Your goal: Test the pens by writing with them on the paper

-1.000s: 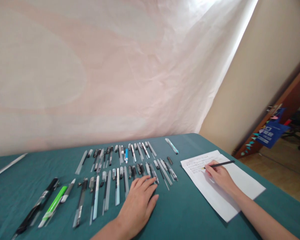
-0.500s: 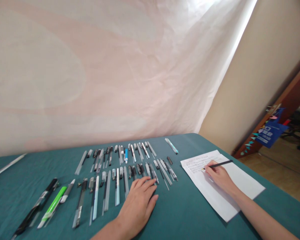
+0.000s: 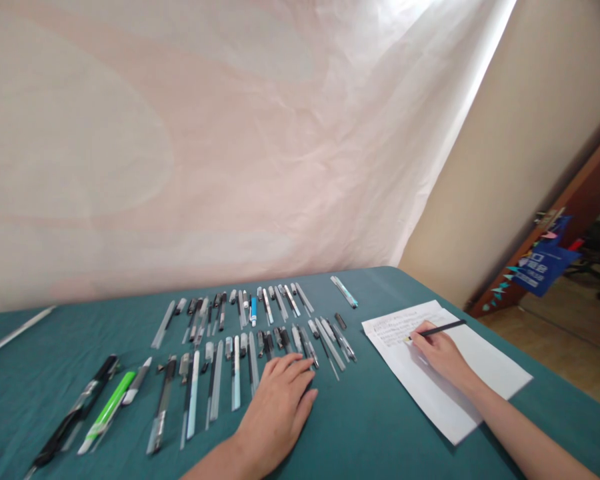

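Spreading beneath the white paper (image 3: 485, 360) is smooth green cloth (image 3: 360, 420); beyond the paper hangs creased, pale-pink sheeting (image 3: 230, 147). Over its handwritten part, the right hand (image 3: 440, 353) pinches a slim, black writing tool (image 3: 445, 327). Left of the paper — fingers loosely spread, palm down — the left hand (image 3: 277, 407) rests by slender, clear-barrelled pens (image 3: 217, 380).

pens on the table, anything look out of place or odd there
One mild oddity: the teal pen lies alone at the back right, apart from the two rough rows of pens, so it looks stray. Many pens look taken apart, with loose caps beside them. I see no spill.
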A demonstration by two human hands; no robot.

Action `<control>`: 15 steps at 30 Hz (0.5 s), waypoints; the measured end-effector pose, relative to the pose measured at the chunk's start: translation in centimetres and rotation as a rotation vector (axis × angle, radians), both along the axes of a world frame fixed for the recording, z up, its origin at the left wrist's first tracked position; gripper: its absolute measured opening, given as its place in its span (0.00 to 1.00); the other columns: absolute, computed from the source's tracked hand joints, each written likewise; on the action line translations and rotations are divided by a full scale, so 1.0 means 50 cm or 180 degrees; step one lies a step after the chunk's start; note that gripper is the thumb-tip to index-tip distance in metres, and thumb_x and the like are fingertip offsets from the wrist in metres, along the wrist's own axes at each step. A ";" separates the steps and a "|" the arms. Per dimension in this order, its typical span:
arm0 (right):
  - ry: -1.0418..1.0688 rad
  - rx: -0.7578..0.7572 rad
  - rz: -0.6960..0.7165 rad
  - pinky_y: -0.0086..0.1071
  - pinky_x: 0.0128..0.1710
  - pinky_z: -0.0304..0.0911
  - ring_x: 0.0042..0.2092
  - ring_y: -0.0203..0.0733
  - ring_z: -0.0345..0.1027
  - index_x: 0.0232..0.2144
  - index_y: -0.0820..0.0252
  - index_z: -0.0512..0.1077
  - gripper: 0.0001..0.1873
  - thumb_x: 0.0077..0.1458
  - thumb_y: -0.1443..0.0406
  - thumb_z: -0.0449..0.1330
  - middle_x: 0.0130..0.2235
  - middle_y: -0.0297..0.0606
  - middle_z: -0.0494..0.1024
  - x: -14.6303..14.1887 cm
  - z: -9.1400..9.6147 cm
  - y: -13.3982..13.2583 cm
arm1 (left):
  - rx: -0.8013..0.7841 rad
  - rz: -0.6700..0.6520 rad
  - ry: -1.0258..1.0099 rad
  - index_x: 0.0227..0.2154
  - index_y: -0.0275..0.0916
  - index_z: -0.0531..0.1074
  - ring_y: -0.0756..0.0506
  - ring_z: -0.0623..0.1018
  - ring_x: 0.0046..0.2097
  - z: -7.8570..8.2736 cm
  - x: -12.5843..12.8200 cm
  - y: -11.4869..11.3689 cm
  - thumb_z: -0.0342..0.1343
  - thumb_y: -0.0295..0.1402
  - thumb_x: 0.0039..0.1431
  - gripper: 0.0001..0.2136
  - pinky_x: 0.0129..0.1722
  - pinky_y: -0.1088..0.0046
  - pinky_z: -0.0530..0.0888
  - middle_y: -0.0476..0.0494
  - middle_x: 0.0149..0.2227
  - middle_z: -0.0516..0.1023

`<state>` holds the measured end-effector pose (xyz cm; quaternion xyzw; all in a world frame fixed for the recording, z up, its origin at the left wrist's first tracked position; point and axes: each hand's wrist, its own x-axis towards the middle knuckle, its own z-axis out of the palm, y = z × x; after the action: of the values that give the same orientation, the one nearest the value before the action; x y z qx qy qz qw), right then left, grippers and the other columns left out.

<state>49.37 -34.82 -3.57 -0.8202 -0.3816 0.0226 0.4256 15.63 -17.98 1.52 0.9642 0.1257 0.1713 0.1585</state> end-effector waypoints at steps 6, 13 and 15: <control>0.0137 0.0126 -0.0017 0.26 0.19 0.54 0.20 0.33 0.58 0.22 0.60 0.65 0.09 0.45 0.60 0.53 0.18 0.29 0.63 -0.005 0.004 0.001 | -0.0003 -0.0022 -0.0133 0.45 0.42 0.69 0.42 0.64 0.53 0.002 0.000 -0.001 0.43 0.31 0.60 0.13 0.52 0.56 0.60 0.43 0.50 0.70; 0.0251 0.0111 0.0065 0.26 0.19 0.53 0.20 0.33 0.57 0.21 0.59 0.63 0.08 0.46 0.61 0.53 0.17 0.28 0.62 -0.014 0.013 0.001 | -0.0058 -0.0052 -0.0108 0.45 0.43 0.68 0.42 0.64 0.53 0.002 -0.001 0.000 0.43 0.32 0.60 0.13 0.52 0.56 0.60 0.44 0.50 0.70; 0.0290 0.0118 0.0038 0.26 0.19 0.53 0.20 0.33 0.57 0.21 0.59 0.63 0.08 0.46 0.61 0.54 0.18 0.28 0.63 -0.014 0.014 0.001 | -0.0057 -0.0044 -0.0173 0.44 0.43 0.69 0.42 0.64 0.53 0.001 -0.001 0.001 0.44 0.32 0.60 0.13 0.52 0.57 0.60 0.44 0.50 0.70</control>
<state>48.68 -34.78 -2.88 -0.8080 -0.3671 0.0553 0.4576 15.58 -17.95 1.57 0.9586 0.1163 0.1951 0.1716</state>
